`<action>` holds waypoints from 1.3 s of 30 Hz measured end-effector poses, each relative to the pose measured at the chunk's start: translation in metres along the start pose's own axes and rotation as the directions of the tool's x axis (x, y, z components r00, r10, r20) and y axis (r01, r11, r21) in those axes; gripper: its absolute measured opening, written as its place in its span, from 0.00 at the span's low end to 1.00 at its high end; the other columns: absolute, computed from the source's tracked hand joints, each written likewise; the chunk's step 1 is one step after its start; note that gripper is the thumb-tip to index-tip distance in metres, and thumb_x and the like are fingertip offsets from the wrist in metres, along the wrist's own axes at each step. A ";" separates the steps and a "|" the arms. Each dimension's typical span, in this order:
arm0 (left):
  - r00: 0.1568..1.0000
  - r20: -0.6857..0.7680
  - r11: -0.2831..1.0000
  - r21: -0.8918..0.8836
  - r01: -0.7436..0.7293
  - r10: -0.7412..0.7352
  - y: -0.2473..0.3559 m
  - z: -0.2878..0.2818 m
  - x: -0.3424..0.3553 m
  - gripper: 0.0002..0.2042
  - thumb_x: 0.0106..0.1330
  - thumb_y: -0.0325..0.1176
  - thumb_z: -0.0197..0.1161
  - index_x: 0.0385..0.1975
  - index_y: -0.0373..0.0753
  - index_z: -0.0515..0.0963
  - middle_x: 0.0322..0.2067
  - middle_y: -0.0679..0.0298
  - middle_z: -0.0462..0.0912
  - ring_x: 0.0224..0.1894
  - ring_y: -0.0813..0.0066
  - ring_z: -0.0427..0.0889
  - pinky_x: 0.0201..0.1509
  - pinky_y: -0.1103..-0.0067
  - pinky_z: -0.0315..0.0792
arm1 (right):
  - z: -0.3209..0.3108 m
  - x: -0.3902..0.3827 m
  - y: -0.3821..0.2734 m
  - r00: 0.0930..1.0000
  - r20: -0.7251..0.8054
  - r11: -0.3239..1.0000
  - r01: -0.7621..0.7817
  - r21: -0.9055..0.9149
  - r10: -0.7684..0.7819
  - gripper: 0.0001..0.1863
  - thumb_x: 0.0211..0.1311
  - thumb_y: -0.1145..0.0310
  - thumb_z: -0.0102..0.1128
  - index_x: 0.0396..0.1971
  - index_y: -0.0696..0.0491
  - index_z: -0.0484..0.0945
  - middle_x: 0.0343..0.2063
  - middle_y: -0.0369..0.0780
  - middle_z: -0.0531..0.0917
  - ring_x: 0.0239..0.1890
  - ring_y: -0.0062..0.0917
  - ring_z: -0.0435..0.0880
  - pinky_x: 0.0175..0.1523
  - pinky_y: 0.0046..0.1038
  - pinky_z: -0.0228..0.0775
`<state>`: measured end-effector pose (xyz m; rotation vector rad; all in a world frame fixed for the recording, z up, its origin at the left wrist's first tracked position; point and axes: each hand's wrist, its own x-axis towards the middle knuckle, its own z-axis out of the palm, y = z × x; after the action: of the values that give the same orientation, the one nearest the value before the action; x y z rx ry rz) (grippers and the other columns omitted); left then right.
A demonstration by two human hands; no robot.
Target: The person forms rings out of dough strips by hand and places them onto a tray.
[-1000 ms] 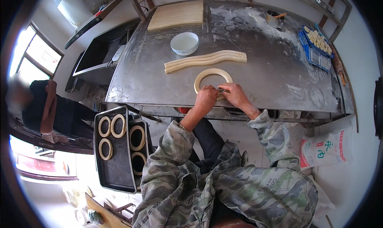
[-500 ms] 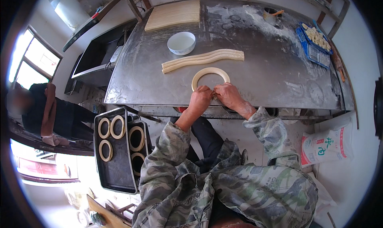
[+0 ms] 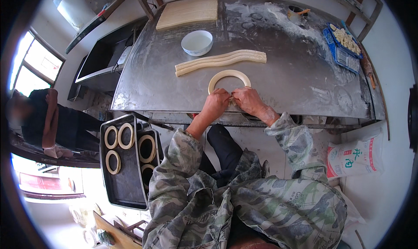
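I have the left hand [image 3: 216, 102] and right hand [image 3: 249, 102] side by side at the near part of the dough ring [image 3: 229, 73], fingers curled nearly closed and pinching dough; their exact grip is hidden from me. The ring lies on the metal table [image 3: 291, 81], by its front edge. Just beyond it I see a bundle of dough strips [image 3: 221, 62], then a white bowl [image 3: 197, 43]

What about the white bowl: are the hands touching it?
No, both hands are at the near side of the dough ring; the bowl stands apart, beyond the dough strips.
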<state>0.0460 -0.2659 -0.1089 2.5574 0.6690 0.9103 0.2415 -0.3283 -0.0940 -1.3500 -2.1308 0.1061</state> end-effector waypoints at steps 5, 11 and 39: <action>0.999 -0.046 0.999 0.040 0.020 -0.018 0.002 0.007 0.001 0.07 0.53 0.28 0.65 0.32 0.39 0.84 0.35 0.58 0.84 0.41 0.55 0.82 0.46 0.65 0.78 | 0.002 0.001 -0.001 0.999 0.017 0.999 -0.046 -0.004 0.046 0.06 0.58 0.68 0.60 0.26 0.53 0.82 0.31 0.40 0.84 0.36 0.42 0.83 0.45 0.41 0.76; 0.996 -0.086 0.999 0.033 0.029 -0.026 0.008 0.006 0.002 0.07 0.52 0.28 0.66 0.31 0.40 0.84 0.33 0.59 0.84 0.39 0.55 0.83 0.44 0.65 0.79 | 0.003 0.001 -0.002 0.997 0.015 0.996 -0.080 0.036 0.080 0.06 0.58 0.68 0.60 0.29 0.53 0.84 0.34 0.40 0.85 0.39 0.43 0.84 0.47 0.42 0.76; 0.999 -0.051 1.000 -0.024 0.017 -0.018 -0.004 0.012 0.000 0.09 0.54 0.24 0.63 0.34 0.36 0.85 0.36 0.55 0.85 0.43 0.53 0.82 0.51 0.65 0.77 | 0.007 -0.001 -0.007 0.983 -0.114 0.988 -0.135 0.076 0.143 0.06 0.54 0.67 0.62 0.25 0.53 0.80 0.29 0.41 0.83 0.36 0.43 0.83 0.43 0.44 0.75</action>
<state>0.0523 -0.2641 -0.1193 2.5117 0.6898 0.9751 0.2328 -0.3310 -0.0978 -1.4284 -1.9169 0.1489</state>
